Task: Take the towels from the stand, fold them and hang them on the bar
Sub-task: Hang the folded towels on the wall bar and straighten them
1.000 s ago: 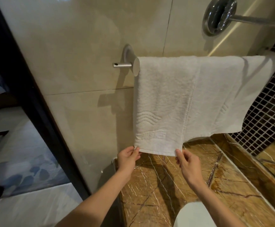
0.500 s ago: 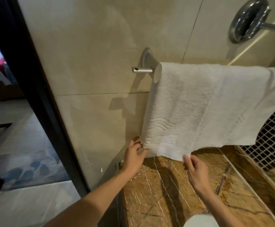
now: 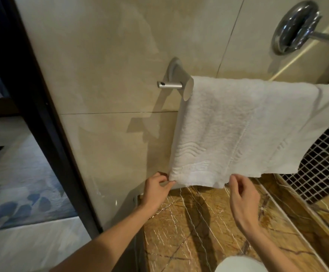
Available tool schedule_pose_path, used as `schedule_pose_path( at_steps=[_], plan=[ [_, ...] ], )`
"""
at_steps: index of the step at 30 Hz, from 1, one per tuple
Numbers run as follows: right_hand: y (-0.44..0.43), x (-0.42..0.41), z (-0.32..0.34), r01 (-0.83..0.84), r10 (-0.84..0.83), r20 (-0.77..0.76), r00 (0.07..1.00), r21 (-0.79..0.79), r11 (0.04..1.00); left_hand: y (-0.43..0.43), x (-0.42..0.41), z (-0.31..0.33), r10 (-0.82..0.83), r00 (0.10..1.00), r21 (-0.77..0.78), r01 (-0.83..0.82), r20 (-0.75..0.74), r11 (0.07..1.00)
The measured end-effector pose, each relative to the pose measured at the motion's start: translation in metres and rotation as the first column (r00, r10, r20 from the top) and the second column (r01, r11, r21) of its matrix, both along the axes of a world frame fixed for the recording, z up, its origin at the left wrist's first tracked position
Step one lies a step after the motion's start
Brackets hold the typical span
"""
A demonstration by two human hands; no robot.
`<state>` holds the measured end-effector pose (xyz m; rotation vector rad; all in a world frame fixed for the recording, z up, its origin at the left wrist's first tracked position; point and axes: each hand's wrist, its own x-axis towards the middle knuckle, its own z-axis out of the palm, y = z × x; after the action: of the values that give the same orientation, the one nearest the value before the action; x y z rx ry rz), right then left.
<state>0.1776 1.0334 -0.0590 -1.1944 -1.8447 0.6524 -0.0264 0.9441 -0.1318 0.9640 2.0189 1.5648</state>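
Towel number one, the folded white towel (image 3: 228, 130), is already draped over the bar (image 3: 169, 84), snug against the bar's left end by the bracket. A second towel (image 3: 307, 134) hangs further toward the bar's right end, with its edge tucked behind the first.

Both hands are down at the bottom hem. The left hand (image 3: 156, 193) has a narrow grip, thumb and fingertips pinched on the lower-left corner. The right hand (image 3: 243, 199) is right at the lower-right corner with its fingers loosely curled. Honestly I can't tell if that grip has any cloth in it or is just touching the edge.

Handling-wise, I'd guess it's thick terry: soft, floppy, light, and not slippery or fragile. It won't hold a shape by itself and it'll follow whatever corner you tug. The bar looks smooth metal, so a hard pull on one side could slide the whole thing off-centre or drag it down.

The best spot to hold is those two bottom corners along the hem, with an even, gentle pull downward to square the layers. Grabbing the middle would just bunch it up.
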Motion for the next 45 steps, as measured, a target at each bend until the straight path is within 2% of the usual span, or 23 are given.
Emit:
schedule_pose_path(
  at_steps=[5, 7, 9, 11, 17, 19, 28, 38, 45],
  plan=[
    [0.005, -0.018, 0.079, -0.003, 0.012, -0.03, 0.999, 0.289, 0.957, -0.006, 0.003, 0.001, 0.006, 0.992, 0.017, -0.008, 0.128, 1.0],
    [0.005, -0.027, 0.114, -0.049, 0.054, 0.002, 0.999, 0.451, 0.891, -0.006, 0.005, 0.005, 0.021, 0.986, 0.029, -0.026, 0.166, 0.999],
    [0.005, -0.038, 0.146, -0.124, 0.113, 0.056, 0.992, 0.606, 0.785, -0.007, 0.005, 0.008, 0.023, 0.983, 0.028, -0.028, 0.183, 0.999],
    [0.006, -0.05, 0.175, -0.224, 0.165, 0.152, 0.975, 0.687, 0.692, -0.007, 0.006, 0.01, -0.001, 0.983, 0.014, -0.001, 0.184, 1.0],
    [0.016, -0.085, 0.221, -0.492, 0.214, 0.488, 0.846, 0.559, 0.667, -0.008, 0.006, 0.008, -0.021, 0.986, -0.047, 0.029, 0.164, 0.998],
    [0.019, -0.091, 0.223, -0.528, 0.193, 0.553, 0.81, 0.547, 0.65, -0.009, 0.004, 0.008, -0.025, 0.987, -0.06, 0.035, 0.157, 0.998],
    [0.02, -0.094, 0.225, -0.556, 0.244, 0.553, 0.797, 0.512, 0.655, -0.006, -0.001, 0.011, 0.026, 0.998, -0.1, -0.02, 0.058, 0.995],
    [0.02, -0.091, 0.227, -0.582, 0.267, 0.571, 0.777, 0.487, 0.651, -0.002, -0.001, 0.008, 0.08, 0.997, -0.112, -0.077, 0.024, 0.991],
    [0.017, -0.089, 0.232, -0.588, 0.217, 0.624, 0.751, 0.481, 0.651, -0.009, -0.011, 0.017, -0.093, 0.995, -0.208, 0.085, -0.029, 0.974]
  ],
)
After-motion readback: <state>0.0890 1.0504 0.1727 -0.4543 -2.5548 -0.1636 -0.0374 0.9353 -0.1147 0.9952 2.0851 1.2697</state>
